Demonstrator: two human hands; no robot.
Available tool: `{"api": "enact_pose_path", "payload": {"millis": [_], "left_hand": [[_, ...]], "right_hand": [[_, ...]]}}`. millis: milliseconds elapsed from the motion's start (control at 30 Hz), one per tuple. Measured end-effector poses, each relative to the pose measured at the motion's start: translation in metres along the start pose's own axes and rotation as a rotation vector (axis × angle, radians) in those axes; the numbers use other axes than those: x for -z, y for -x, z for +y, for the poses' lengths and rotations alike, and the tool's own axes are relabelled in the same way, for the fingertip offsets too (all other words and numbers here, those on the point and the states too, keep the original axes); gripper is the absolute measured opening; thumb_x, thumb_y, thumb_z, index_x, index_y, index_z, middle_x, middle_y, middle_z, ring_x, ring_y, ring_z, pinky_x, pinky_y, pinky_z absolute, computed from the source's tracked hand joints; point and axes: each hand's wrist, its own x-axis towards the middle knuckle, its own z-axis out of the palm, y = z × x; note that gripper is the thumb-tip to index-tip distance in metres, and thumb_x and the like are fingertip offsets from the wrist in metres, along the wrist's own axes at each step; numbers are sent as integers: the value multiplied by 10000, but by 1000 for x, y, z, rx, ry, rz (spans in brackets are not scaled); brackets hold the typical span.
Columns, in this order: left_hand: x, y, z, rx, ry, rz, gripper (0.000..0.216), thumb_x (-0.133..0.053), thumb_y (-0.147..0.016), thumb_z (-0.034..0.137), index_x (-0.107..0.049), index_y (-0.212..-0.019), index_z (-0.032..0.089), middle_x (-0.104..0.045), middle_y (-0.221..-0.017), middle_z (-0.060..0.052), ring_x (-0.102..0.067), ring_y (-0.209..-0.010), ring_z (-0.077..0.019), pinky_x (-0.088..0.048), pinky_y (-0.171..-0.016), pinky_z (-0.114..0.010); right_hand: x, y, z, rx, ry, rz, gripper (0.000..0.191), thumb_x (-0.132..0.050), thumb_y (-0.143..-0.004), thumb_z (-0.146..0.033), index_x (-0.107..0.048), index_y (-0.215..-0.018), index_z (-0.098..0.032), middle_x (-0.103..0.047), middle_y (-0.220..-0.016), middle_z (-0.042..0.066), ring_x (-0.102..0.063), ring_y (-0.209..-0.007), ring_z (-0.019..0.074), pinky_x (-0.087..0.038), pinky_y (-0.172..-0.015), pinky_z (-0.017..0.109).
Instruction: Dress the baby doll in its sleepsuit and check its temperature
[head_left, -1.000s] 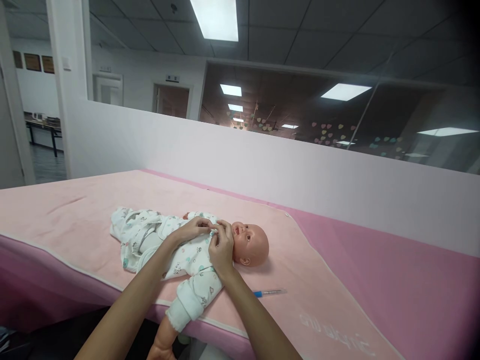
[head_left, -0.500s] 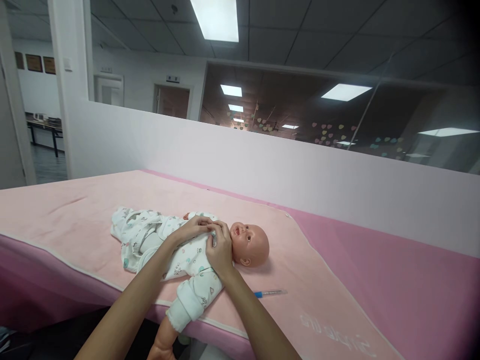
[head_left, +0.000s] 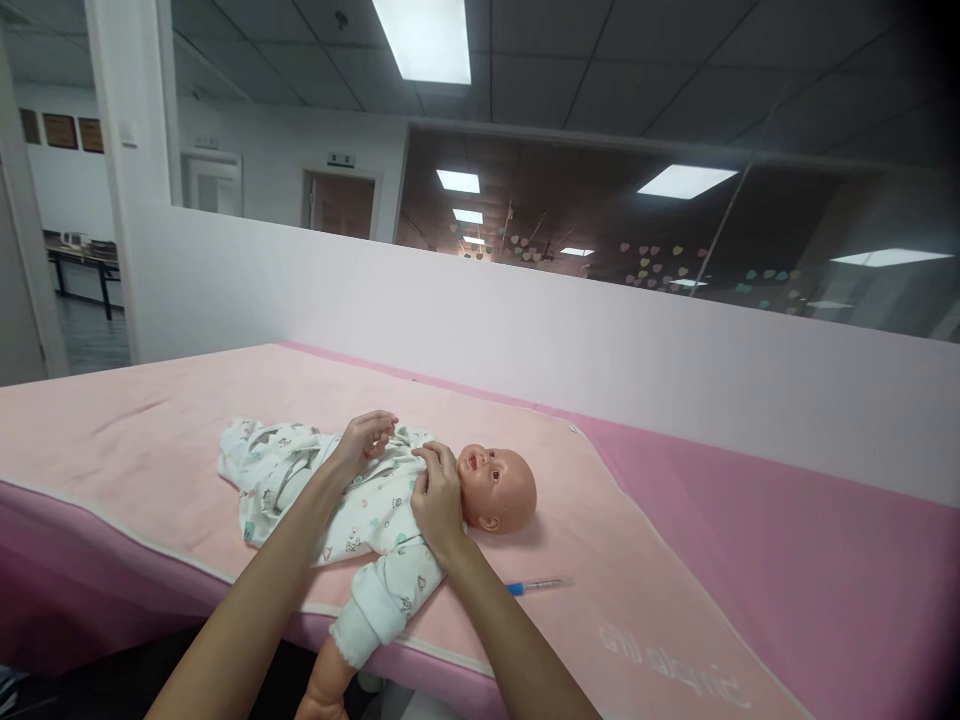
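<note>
A baby doll [head_left: 499, 490] lies on its back, its bald head to the right. It wears a white printed outfit [head_left: 382, 505], bunched around the legs at the left. My right hand [head_left: 439, 495] is at the collar below the doll's chin, its bent fingers on the cloth; the fingertips are partly hidden. Just above the doll's belly, my left hand [head_left: 367, 438] is raised, fingers loosely curled and somewhat apart, with nothing visible in them. The doll's near arm [head_left: 330, 675] hangs over the front edge of the mat, the sleeve cuff folded back.
A blue-ended pen-like object [head_left: 538, 586] lies on the mat by my right forearm. The pink padded mat [head_left: 645, 610] has a white-trimmed edge and pale lettering. Behind it runs a white half wall [head_left: 487, 310] with glass above. A dark table [head_left: 86, 255] stands beyond the doorway at left.
My left hand has lifted off the doll's chest and moved left, away from my right hand. The right hand stays at the collar. The doll lies as before.
</note>
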Motion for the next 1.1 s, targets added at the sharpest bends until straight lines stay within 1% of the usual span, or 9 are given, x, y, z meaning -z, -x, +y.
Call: {"api": "enact_pose_path", "payload": {"millis": [133,233,333,467,667,800,933,1000,1100], "left_hand": [[2,9,10,125,-345,-394,109,-598,-653,255,-604,-643,147,-542,-632,7,-472,-597,-109,-350,-534,-198],[6,12,14,199,-406,-509,131,-614,-642,260,-627,-725,159,-586,-751,-11,-509,-713,-146,-385,-627,-211],[12,11,12,194,-384,-502,197,-625,-611,224,-637,-798,163,-593,-797,-19,-521,-794,-169,-396,-714,-235],[17,11,8,179,-333,-416,268,-603,-614,197,-647,-876,164,-602,-814,-22,-527,-823,-171,-383,-758,-254],[19,12,7,198,-221,-334,213,-617,-601,204,-622,-806,146,-584,-762,-16,-526,-729,-152,-376,-647,-238],[17,15,8,214,-177,-305,230,-658,-603,199,-622,-824,142,-584,-770,-14,-523,-681,-122,-366,-608,-216],[17,15,8,255,-144,-281,292,-708,-603,225,-616,-873,160,-602,-811,-10,-538,-691,-108,-366,-602,-201],[18,14,7,260,-152,-275,320,-723,-598,234,-612,-890,163,-603,-790,-8,-541,-689,-108,-365,-593,-195],[20,12,6,250,-189,-288,333,-723,-602,248,-609,-903,164,-604,-751,-8,-528,-643,-105,-342,-545,-192]], "right_hand": [[2,-2,-3,56,68,-111,300,-403,-788,-89,-577,-1008,-195,-612,-909,45,-515,-868,185,-400,-792,319],[3,-3,-4,60,113,-150,198,-456,-818,-188,-587,-967,-197,-621,-897,44,-519,-844,185,-392,-765,314],[3,-4,-5,69,136,-172,187,-493,-793,-196,-591,-952,-201,-613,-889,41,-516,-848,185,-387,-762,307],[5,-3,-8,66,159,-183,285,-496,-784,-172,-566,-1057,-214,-605,-913,38,-509,-865,188,-378,-780,312],[7,-3,-9,71,167,-209,360,-564,-797,-308,-523,-1149,-240,-595,-911,35,-496,-867,202,-371,-779,330],[3,-2,-7,81,221,-182,332,-561,-808,-307,-533,-1132,-239,-581,-889,43,-487,-841,202,-371,-754,330],[-4,0,-3,81,256,-132,133,-529,-836,-295,-600,-919,-219,-560,-819,39,-484,-790,186,-365,-717,318],[-7,1,-2,84,254,-127,122,-512,-848,-278,-582,-778,-207,-545,-792,32,-480,-774,178,-367,-708,312],[-9,1,-2,94,226,-116,114,-486,-860,-242,-538,-766,-202,-542,-812,32,-476,-779,176,-380,-705,307]]}}
